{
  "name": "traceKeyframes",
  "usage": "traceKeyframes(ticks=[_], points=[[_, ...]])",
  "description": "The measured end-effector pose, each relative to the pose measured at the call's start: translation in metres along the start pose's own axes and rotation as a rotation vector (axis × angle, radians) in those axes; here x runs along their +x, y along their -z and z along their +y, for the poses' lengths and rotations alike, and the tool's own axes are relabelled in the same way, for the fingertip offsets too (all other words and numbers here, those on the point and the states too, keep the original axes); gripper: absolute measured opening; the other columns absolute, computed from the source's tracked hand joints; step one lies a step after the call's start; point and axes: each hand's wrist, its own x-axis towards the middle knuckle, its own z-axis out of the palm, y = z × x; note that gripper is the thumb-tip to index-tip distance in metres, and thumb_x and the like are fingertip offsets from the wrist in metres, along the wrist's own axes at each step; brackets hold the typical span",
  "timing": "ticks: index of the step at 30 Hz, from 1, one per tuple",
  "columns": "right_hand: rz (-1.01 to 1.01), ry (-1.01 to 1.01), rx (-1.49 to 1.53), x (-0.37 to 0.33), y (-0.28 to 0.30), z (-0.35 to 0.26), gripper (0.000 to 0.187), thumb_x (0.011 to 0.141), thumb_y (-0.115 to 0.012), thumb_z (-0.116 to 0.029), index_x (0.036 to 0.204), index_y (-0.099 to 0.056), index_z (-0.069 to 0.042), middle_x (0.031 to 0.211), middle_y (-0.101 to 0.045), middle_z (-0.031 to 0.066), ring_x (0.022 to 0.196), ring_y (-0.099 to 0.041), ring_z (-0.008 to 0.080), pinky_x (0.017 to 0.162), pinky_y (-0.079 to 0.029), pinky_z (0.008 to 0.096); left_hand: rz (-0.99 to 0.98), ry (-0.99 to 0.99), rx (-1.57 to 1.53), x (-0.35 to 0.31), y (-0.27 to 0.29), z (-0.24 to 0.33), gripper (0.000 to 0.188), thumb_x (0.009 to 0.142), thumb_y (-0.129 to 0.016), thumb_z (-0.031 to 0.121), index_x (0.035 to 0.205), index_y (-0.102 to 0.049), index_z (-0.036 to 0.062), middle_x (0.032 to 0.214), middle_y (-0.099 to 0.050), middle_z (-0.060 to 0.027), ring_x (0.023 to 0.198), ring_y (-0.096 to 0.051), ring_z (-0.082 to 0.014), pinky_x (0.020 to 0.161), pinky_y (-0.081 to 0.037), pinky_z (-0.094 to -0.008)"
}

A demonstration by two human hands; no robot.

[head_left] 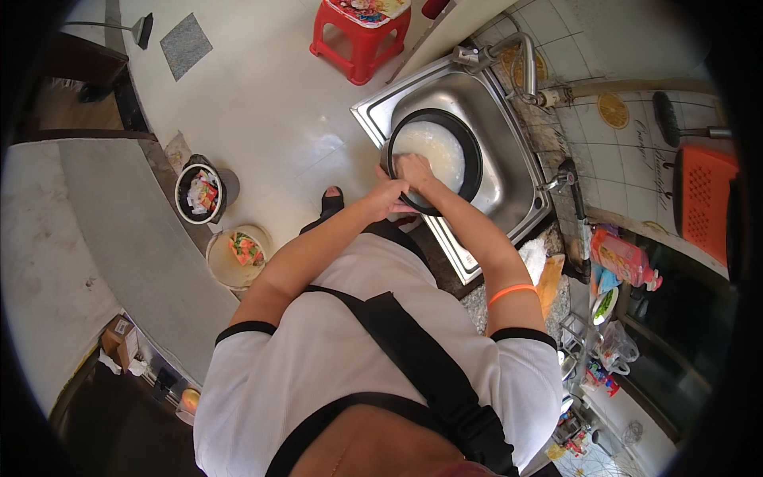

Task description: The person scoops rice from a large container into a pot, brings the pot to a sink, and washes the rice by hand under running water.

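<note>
A round black pot (pixel 475 163) holds cloudy, whitish liquid (pixel 442 151) with pale matter in it that I cannot make out clearly. It is over the near left part of the steel sink (pixel 497 171). My left hand (pixel 387 198) grips the pot's near left rim. Inside the pot, my right hand (pixel 414 172) is dipped into the whitish liquid at the left side. Its knuckles are bent and its fingertips are hidden. An orange band circles my right forearm.
A curved faucet (pixel 524 60) rises at the sink's far corner. A red stool (pixel 362 36) stands beyond the sink. Two waste bins (pixel 180 191) (pixel 213 262) are on the floor at left. A pink bottle (pixel 624 256) and an orange rack (pixel 706 203) are at right.
</note>
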Motion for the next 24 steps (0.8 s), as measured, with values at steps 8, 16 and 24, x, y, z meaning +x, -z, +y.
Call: traceKeyframes(ticks=[8, 16, 24], points=[[0.425, 0.294, -0.18, 0.002, -0.01, 0.063, 0.036, 0.07, -0.048, -0.01, 0.107, -0.047, -0.011, 0.107, -0.048, 0.0156, 0.095, -0.048, 0.0316, 0.078, -0.039, 0.0376, 0.046, -0.057, 0.043, -0.031, -0.011, 0.009, 0.057, 0.067, -0.044, 0.002, 0.116, -0.016, 0.0072, 0.108, -0.043, -0.0146, 0.087, -0.055, -0.0261, 0.079, -0.046, -0.0421], [-0.078, -0.037, -0.167, -0.056, -0.001, 0.038, 0.054, 0.073, -0.05, -0.016, 0.122, -0.029, -0.01, 0.121, -0.033, 0.0179, 0.105, -0.036, 0.0423, 0.085, -0.034, 0.0456, 0.03, -0.049, 0.067, -0.022, -0.004, 0.004, 0.04, 0.07, -0.043, 0.003, 0.108, -0.033, -0.0003, 0.101, -0.048, -0.0149, 0.085, -0.056, -0.0258, 0.075, -0.048, -0.0384], [-0.005, 0.457, 0.167, -0.022, 0.012, 0.017, 0.042, 0.069, -0.059, -0.026, 0.107, -0.05, -0.011, 0.109, -0.045, 0.0127, 0.103, -0.039, 0.0321, 0.087, -0.03, 0.0434, 0.013, -0.025, 0.071, -0.02, 0.008, -0.001, 0.029, 0.072, -0.04, 0.004, 0.098, -0.044, -0.0072, 0.095, -0.053, -0.014, 0.085, -0.056, -0.023, 0.078, -0.047, -0.0346]])
